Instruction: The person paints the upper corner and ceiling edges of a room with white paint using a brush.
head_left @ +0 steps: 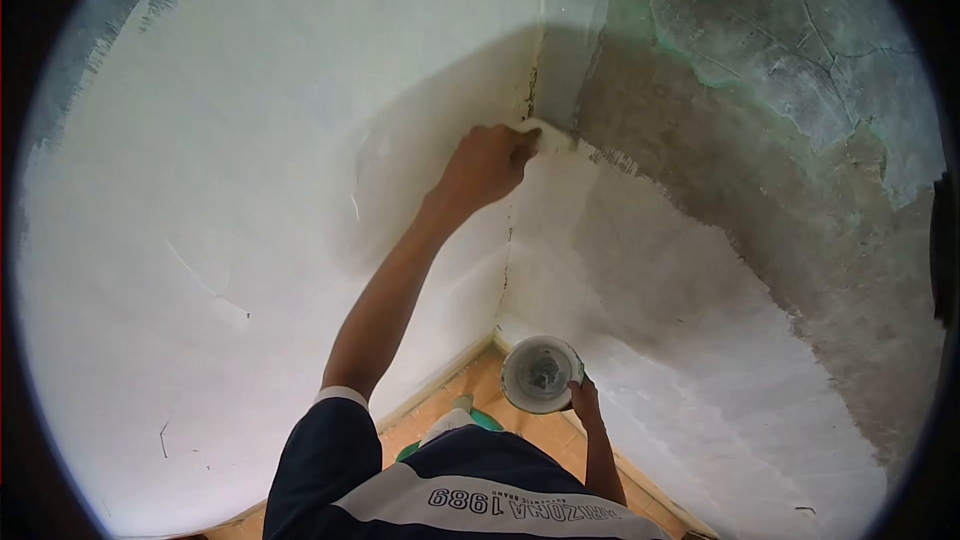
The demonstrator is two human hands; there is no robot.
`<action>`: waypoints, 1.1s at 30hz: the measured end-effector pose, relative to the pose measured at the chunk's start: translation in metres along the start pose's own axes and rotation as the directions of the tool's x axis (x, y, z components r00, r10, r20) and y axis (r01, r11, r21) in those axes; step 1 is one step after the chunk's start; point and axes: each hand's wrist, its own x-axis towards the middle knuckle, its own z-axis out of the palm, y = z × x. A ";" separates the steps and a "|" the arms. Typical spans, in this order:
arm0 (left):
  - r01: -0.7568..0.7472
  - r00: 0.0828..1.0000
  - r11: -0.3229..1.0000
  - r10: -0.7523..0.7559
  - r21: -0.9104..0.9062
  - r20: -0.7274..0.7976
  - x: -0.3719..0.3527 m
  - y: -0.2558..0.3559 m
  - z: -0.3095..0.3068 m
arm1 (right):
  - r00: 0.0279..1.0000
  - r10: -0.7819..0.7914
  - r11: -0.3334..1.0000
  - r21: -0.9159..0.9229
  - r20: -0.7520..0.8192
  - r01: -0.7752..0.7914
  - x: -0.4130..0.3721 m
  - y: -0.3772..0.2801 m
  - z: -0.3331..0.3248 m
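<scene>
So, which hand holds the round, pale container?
The right hand, low down, gripping the container; the left hand is raised to the white wall corner with a flat pale tool.

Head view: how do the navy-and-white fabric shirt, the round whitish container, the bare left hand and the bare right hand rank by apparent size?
1. Navy-and-white fabric shirt
2. Round whitish container and bare left hand: too alike to rank
3. Bare right hand, as far as it shows

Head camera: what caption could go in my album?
Left hand holding a tool at the wall corner, right hand a bowl.
</scene>
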 end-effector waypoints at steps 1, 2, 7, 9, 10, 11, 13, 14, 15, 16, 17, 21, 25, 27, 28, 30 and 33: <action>-0.001 1.000 1.000 0.001 0.004 -0.003 0.006 0.004 -0.010 | 1.000 -0.005 1.000 0.001 0.002 0.005 0.001 0.002 -0.001; -0.013 0.998 1.000 0.012 -0.008 -0.068 0.011 0.007 -0.020 | 1.000 -0.013 1.000 -0.020 0.000 0.013 0.003 0.004 -0.001; 0.023 0.948 0.998 -0.043 -0.065 -0.317 0.023 0.033 -0.062 | 0.998 0.057 0.997 0.060 0.024 -0.058 0.003 0.001 0.001; -0.085 0.920 0.995 0.058 -0.053 -0.388 0.025 0.024 -0.045 | 1.000 -0.004 1.000 -0.030 0.004 0.004 0.003 0.001 0.001; -0.187 0.878 0.982 0.151 -0.036 -0.454 0.026 0.015 -0.034 | 1.000 -0.005 1.000 -0.028 0.003 0.005 0.000 -0.005 0.001; -0.188 0.878 0.982 0.152 -0.036 -0.453 0.024 0.008 -0.019 | 1.000 0.024 1.000 0.005 0.002 -0.024 -0.004 -0.010 0.001; -0.129 0.926 0.988 0.091 -0.080 -0.366 0.013 -0.001 0.011 | 0.999 0.054 0.998 0.039 0.001 -0.054 -0.006 -0.009 0.001; -0.130 0.927 0.988 0.092 -0.081 -0.364 0.006 -0.005 0.024 | 0.999 0.040 0.999 0.014 -0.007 -0.040 -0.004 -0.004 0.002; -0.085 0.942 0.991 0.045 -0.107 -0.331 -0.003 -0.006 0.035 | 1.000 0.025 1.000 -0.009 -0.015 -0.025 -0.003 -0.002 0.003; -0.038 0.955 0.991 -0.003 -0.131 -0.296 -0.011 -0.008 0.046 | 0.999 0.027 1.000 -0.006 -0.018 -0.028 -0.002 0.000 0.002; -0.039 0.957 0.990 -0.002 -0.133 -0.291 -0.019 -0.012 0.055 | 1.000 0.019 1.000 -0.004 -0.016 -0.019 -0.003 0.003 0.001; 0.011 0.972 0.984 -0.053 -0.179 -0.230 -0.048 -0.033 0.089 | 0.999 0.025 1.000 0.017 -0.026 -0.024 -0.003 0.010 0.004; 0.229 0.972 0.972 -0.226 -0.051 0.058 -0.068 -0.039 0.087 | 0.998 0.062 0.996 0.061 0.024 -0.064 0.006 0.020 0.006; 0.160 0.979 0.987 -0.156 -0.016 0.131 -0.062 -0.057 0.073 | 1.000 -0.014 0.998 -0.057 0.005 0.015 0.009 0.026 0.008; 0.089 0.974 0.996 -0.089 0.012 0.207 -0.054 -0.053 0.059 | 1.000 -0.015 0.998 -0.056 0.006 0.016 0.010 0.031 0.010; 0.097 0.982 0.995 -0.092 -0.027 0.167 -0.036 -0.031 0.030 | 0.999 0.017 0.999 0.029 0.037 -0.018 0.015 0.036 0.012; 0.137 0.987 0.990 -0.138 0.020 0.079 0.000 -0.002 -0.007 | 0.979 -0.206 0.968 -0.149 0.000 0.204 0.017 0.039 0.013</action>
